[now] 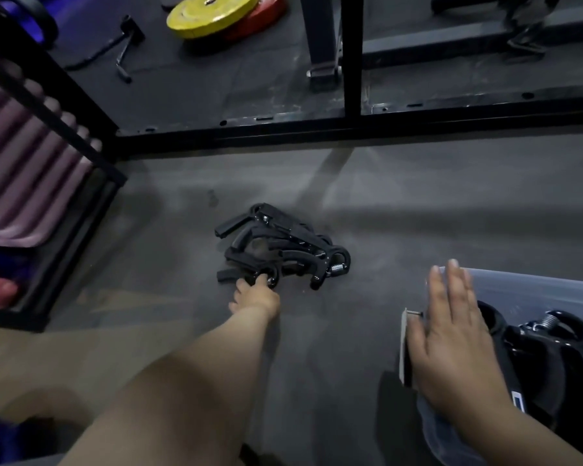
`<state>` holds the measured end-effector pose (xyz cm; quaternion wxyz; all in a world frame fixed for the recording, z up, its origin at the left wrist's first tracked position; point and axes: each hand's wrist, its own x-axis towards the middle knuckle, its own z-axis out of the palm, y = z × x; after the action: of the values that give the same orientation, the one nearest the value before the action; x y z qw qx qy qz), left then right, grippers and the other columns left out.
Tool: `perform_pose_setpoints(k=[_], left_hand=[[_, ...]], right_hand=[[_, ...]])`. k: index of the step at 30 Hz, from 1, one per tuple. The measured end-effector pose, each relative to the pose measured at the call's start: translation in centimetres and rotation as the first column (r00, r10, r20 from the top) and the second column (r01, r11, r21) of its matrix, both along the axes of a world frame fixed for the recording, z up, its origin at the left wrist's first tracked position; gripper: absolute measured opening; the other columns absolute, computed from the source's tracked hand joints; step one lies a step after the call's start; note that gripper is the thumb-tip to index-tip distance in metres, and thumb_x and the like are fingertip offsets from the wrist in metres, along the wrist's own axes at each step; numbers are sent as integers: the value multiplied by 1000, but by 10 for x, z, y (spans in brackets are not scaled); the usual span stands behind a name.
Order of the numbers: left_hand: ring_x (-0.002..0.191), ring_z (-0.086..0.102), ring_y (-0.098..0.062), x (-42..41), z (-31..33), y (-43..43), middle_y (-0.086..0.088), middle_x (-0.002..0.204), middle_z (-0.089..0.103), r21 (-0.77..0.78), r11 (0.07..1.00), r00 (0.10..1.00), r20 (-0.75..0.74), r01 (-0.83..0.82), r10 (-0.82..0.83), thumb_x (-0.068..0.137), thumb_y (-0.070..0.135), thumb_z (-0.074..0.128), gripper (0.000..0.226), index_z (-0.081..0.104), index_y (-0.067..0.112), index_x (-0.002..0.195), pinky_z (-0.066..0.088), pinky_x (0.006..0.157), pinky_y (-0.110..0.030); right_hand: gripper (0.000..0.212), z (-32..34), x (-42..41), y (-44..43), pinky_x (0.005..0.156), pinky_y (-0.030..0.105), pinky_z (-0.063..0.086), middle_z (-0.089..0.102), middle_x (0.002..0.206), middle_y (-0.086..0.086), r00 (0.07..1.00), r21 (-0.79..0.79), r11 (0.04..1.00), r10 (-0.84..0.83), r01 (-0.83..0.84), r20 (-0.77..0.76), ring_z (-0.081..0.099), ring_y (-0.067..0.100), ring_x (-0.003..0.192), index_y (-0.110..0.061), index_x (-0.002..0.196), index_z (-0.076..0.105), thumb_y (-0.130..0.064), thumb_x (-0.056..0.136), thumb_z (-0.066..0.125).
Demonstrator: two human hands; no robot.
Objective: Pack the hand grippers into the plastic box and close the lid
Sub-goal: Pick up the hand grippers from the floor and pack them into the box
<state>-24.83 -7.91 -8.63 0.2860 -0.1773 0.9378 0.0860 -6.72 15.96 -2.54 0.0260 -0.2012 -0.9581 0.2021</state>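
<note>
The pile of black hand grippers (280, 247) is sitting on the dark rubber floor (418, 203). The person's left hand (257, 294) is at its near edge, fingers curled into the looped spring end of the closest hand gripper (270, 277). The rest of the heap fans out just beyond and to the right of that grip.

Well off to the right of it and nearer the camera, the right hand (451, 334) lies flat, fingers straight, on the left rim of the clear plastic box (525, 284), with packed grippers (546, 351) already inside.

Way beyond the grip there's a black rack frame (350, 126), then a yellow weight plate (212, 13) overlapping a red plate (266, 18). Off to the left are purple rolled mats (24, 163).
</note>
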Motion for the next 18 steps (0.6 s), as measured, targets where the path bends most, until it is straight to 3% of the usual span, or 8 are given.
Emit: perform_pose_setpoints(k=[3, 6, 10, 13, 15, 18], left_hand=[[124, 39, -34, 9, -8, 5, -15, 137, 35, -101, 994, 999, -23, 33, -36, 94, 28, 44, 38, 42, 38, 131, 28, 105, -42], [117, 43, -32, 26, -11, 16, -14, 129, 38, -132, 988, 996, -12, 82, -84, 94, 28, 46, 30, 45, 34, 123, 32, 101, -43], [128, 27, -30, 48, -1, 35, -11, 141, 24, -225, 946, 967, -48, 233, -250, 93, 23, 49, 37, 44, 29, 129, 27, 106, -48], [137, 24, -27, 50, 7, 43, -7, 150, 20, -198, 929, 938, -89, 313, -335, 90, 23, 51, 47, 40, 21, 136, 17, 112, -50], [133, 37, -26, 51, 21, 49, -9, 144, 38, -152, 949, 942, -153, 276, -299, 96, 32, 42, 40, 44, 15, 133, 22, 110, -47], [123, 49, -36, 55, 50, 61, -18, 133, 51, 52, 998, 960, -279, 39, -23, 97, 37, 39, 42, 49, 7, 124, 30, 106, -44]], right_hand=[[73, 1, -1, -2, 121, 46, 19, -3, 165, 2, 1000, -23, 1000, -1, 1, 3, -6, 16, 152, -12, 156, 16, -36, 89, 34], [73, 4, -1, -2, 122, 44, 16, -9, 164, -2, 1000, -42, 999, -10, 11, 29, -11, 13, 151, -15, 157, 10, -37, 90, 31], [73, 9, 0, -3, 122, 42, 14, -14, 164, -2, 999, -47, 999, 1, 1, 41, -15, 12, 150, -17, 157, 5, -38, 90, 27], [74, 11, 1, -2, 122, 44, 14, -15, 164, 0, 999, -60, 998, -12, 15, 53, -15, 15, 150, -16, 157, 4, -35, 89, 25], [75, 12, 0, -2, 122, 45, 11, -18, 163, 3, 997, -63, 998, -2, 8, 83, -17, 19, 150, -14, 157, 0, -33, 90, 27], [76, 15, 2, -4, 123, 47, 4, -20, 161, 10, 992, -62, 998, 24, -16, 123, -15, 25, 150, -8, 156, -4, -28, 93, 34]])
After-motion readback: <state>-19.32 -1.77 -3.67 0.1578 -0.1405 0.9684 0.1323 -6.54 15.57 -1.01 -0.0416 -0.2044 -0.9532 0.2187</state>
